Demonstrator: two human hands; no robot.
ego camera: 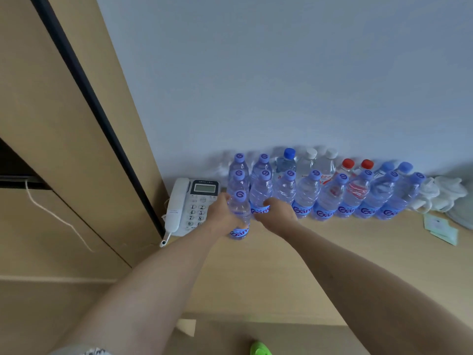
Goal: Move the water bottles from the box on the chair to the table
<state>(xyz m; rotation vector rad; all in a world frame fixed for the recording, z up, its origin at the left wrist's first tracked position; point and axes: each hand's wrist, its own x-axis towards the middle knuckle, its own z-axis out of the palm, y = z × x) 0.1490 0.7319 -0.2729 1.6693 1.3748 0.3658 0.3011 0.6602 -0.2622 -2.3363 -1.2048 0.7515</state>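
On the tabletop (294, 265) beside the phone (190, 206), the left hand (222, 213) grips an upright bottle (239, 216), and the right hand (277, 212) curls around its neighbour (261, 193).

A packed row of clear plastic water bottles with purple caps (330, 198) blocks the back of the light wooden tabletop (332, 265) along the pale wall (281, 73). A white corded telephone (190, 206) closes the left corner, and white folded cloths (442, 193) the right. The tabletop's near strip lies open.

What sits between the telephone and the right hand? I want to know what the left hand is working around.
In the head view, the left hand and the purple-capped bottle it grips sit between the telephone and the right hand.
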